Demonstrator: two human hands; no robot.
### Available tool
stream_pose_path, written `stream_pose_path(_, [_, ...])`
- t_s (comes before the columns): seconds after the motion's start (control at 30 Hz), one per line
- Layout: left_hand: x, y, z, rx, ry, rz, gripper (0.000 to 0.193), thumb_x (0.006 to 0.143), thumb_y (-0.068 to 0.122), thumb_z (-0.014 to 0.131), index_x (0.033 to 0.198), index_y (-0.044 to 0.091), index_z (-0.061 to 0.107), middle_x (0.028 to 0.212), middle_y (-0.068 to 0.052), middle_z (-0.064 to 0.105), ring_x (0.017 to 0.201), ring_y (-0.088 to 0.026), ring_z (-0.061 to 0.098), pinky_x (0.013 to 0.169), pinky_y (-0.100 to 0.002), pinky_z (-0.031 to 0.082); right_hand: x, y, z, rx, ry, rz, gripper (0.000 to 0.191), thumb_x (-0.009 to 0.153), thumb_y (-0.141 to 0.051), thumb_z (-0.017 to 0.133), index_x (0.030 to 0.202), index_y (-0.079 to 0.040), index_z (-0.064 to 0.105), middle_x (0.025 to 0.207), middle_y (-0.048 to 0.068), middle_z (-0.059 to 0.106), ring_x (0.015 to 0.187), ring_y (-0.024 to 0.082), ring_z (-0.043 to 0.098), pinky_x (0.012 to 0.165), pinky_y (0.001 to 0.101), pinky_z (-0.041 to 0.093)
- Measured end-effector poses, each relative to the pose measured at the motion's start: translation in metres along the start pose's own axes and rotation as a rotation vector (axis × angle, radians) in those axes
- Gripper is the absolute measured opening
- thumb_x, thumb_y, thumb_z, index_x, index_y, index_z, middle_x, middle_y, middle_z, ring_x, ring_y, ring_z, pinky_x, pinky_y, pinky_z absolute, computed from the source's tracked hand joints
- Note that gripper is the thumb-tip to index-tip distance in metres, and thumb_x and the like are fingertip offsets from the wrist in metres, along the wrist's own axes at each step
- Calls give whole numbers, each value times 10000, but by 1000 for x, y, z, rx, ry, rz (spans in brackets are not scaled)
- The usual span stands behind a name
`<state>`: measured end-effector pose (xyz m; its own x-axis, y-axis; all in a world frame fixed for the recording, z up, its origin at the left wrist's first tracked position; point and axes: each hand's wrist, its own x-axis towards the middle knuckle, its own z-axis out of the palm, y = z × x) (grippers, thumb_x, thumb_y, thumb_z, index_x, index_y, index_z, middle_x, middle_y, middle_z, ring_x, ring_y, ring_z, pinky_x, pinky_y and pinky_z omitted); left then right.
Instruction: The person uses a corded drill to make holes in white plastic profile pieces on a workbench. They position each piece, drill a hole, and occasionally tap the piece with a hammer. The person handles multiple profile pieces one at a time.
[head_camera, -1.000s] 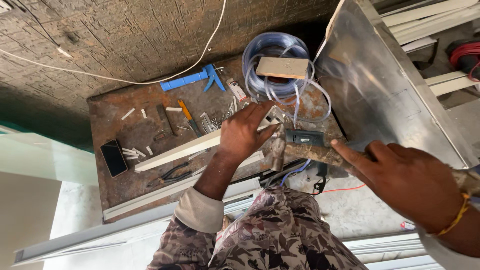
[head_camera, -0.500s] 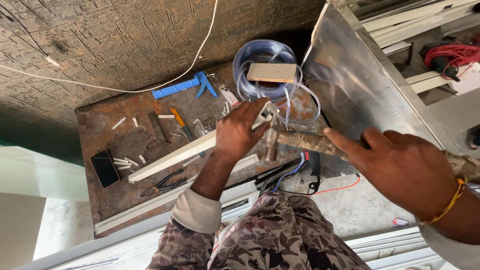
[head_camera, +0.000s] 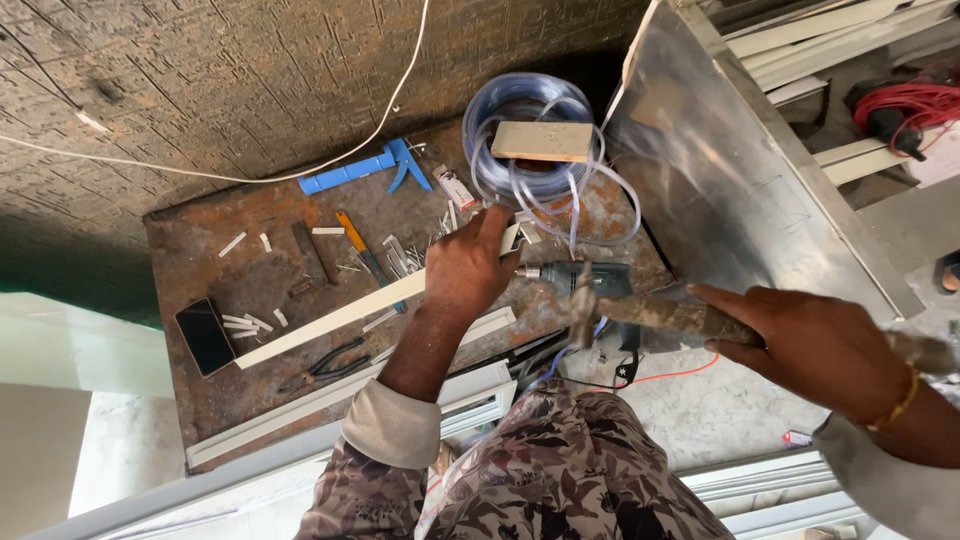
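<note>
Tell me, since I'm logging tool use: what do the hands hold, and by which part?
The right hand grips a hammer by its handle; the left hand presses on one end of a white strip.

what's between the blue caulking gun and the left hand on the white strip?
Head view: an orange-handled tool and scattered small metal bits lie on the rusty table between the blue caulking gun and the left hand, which presses the white strip.

Rough brown textured wall (head_camera: 230, 80) behind, thin white cable (head_camera: 300, 172) strung across it. Rusty metal worktop (head_camera: 200, 400) set against the wall. Shiny sheet-metal panel (head_camera: 730, 190) leaning at right. Grey concrete floor (head_camera: 720, 420) below. Pale tiles (head_camera: 60, 440) at left. Even daylight, deep shadow under the wall.
</note>
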<state>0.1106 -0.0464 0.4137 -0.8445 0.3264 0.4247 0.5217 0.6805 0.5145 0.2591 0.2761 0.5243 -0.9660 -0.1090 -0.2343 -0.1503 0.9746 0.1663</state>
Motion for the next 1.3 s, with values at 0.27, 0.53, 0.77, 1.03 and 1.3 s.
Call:
stream_pose_path(0.27, [9, -13, 70, 207, -12, 68, 552, 739, 172, 776, 1238, 35, 583, 1051, -122, 653, 943, -295, 664, 830, -445, 568, 86, 101, 228, 689, -171, 282, 675, 796, -412, 745, 1410, -188, 575, 1026, 140, 767, 904, 315, 750, 815, 448, 574])
stream_pose_path(0.53, [16, -66, 185, 283, -188, -31, 570, 777, 235, 821, 1267, 59, 591, 1094, -117, 597, 1020, -328, 620, 883, -472, 529, 183, 149, 367, 710, -161, 407, 591, 857, -357, 737, 1381, -101, 640, 1101, 216, 753, 1007, 395, 715, 898, 484, 557])
stream_pose_path(0.77, [-21, -145, 260, 179, -345, -295, 575, 722, 228, 864, 1246, 185, 632, 1147, -76, 581, 1120, -317, 587, 976, -477, 496, 247, 145, 398, 787, 178, 316, 657, 868, -305, 777, 1436, -33, 587, 1271, 248, 664, 1160, 418, 636, 986, 487, 510])
stream_pose_path(1.03, [-63, -206, 303, 280, -450, -414, 563, 764, 156, 812, 1289, 182, 612, 1260, -99, 578, 1166, -337, 571, 995, -464, 494, 277, 134, 431, 712, 322, 196, 642, 871, -240, 807, 1430, -9, 592, 1329, 255, 625, 1209, 427, 604, 1034, 485, 501])
stream_pose_path(1.3, [-68, -209, 316, 220, -478, -399, 551, 771, 228, 845, 1270, 180, 615, 1313, -70, 591, 1214, -284, 574, 1061, -462, 484, 286, 113, 425, 462, 449, 155, 555, 861, -225, 800, 1364, -42, 654, 1219, 211, 671, 1126, 404, 629, 960, 502, 523])
